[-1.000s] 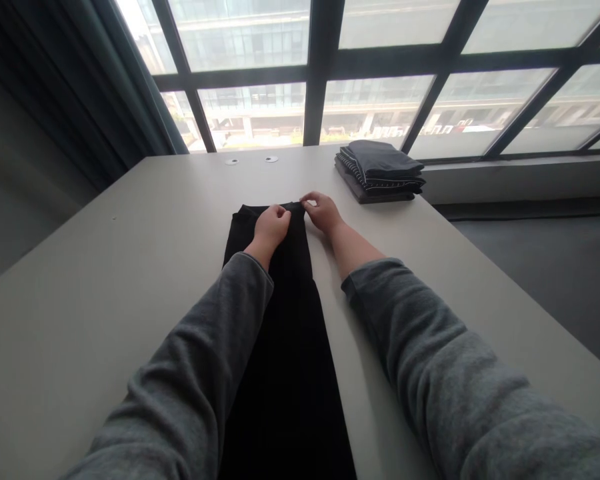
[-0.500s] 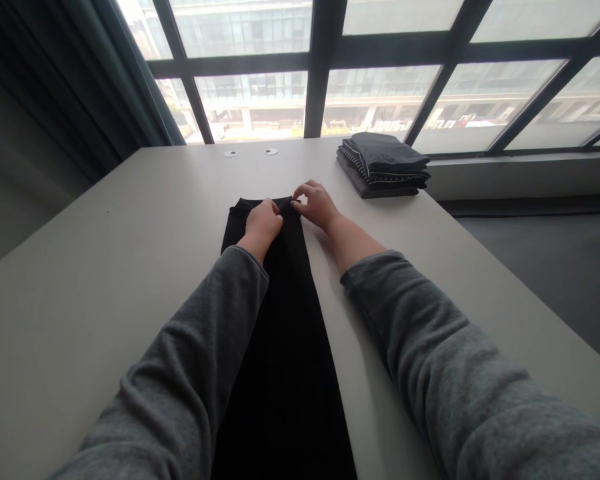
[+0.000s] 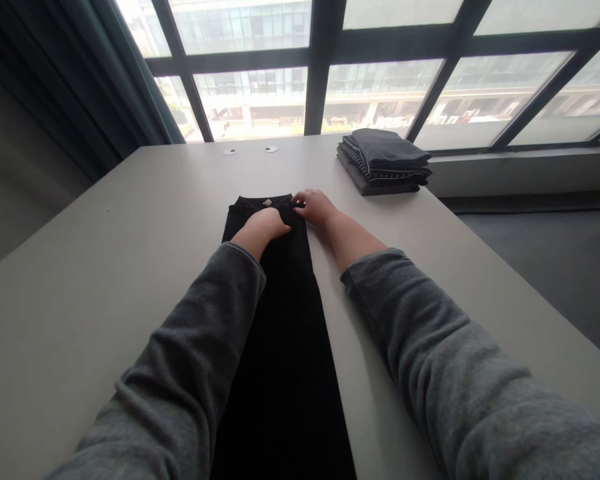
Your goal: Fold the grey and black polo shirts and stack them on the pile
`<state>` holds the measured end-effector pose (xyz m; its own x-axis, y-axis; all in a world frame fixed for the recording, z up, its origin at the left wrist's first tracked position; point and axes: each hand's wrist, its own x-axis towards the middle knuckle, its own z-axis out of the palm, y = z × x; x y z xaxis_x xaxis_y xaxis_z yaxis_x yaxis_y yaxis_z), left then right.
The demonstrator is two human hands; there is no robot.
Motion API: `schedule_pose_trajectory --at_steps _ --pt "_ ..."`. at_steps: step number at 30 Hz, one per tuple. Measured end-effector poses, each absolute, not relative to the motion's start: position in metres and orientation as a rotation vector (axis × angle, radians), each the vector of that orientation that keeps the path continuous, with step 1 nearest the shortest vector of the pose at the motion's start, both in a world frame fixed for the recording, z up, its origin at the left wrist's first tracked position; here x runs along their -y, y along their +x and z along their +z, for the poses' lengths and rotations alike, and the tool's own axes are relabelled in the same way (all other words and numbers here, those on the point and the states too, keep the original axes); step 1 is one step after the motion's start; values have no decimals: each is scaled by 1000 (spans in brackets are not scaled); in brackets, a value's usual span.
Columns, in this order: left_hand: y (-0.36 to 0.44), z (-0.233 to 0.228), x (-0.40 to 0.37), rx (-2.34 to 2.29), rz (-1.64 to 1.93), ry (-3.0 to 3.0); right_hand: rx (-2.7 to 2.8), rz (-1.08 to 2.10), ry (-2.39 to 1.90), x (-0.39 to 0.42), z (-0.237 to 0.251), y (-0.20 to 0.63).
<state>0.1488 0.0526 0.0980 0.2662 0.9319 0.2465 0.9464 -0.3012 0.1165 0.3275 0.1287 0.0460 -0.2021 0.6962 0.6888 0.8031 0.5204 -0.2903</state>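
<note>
A long black garment (image 3: pixel 285 333) lies stretched down the middle of the grey table (image 3: pixel 105 267), running from near me to its far end. A small light tag (image 3: pixel 267 202) shows at that far edge. My left hand (image 3: pixel 263 225) rests flat on the cloth just below the tag, fingers spread. My right hand (image 3: pixel 315 207) lies on the garment's far right corner, fingers laid down on the cloth. Both arms wear grey sleeves.
A stack of folded dark and striped clothes (image 3: pixel 383 162) sits at the table's far right, near the window. Two small round caps (image 3: pixel 250 151) lie at the far edge. The table's right edge drops to a dark floor (image 3: pixel 555 267).
Both hands have let go of the pinched far edge and now press flat on the cloth. The tag has come into sight. The view shifted slightly.
</note>
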Motion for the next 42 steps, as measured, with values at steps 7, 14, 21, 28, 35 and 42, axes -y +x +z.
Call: schedule_pose_trajectory --at_steps 7,14,21,28,35,42 --pt "151 99 -47 1841 -232 -2438 1909 -162 -1289 -125 49 326" --pt "153 100 -47 2076 -496 -2493 1826 -68 -1294 -123 48 327" --pt "152 99 -42 2246 -920 -2597 1841 -61 -1281 -125 48 326" --pt "142 106 -38 2141 -847 -2563 1851 -32 -1248 -125 48 326" --pt "134 107 -46 2114 -845 -2497 1799 -115 -1035 -114 54 323" --pt "129 97 -59 1924 -634 -2324 2115 -145 -1063 -113 52 315"
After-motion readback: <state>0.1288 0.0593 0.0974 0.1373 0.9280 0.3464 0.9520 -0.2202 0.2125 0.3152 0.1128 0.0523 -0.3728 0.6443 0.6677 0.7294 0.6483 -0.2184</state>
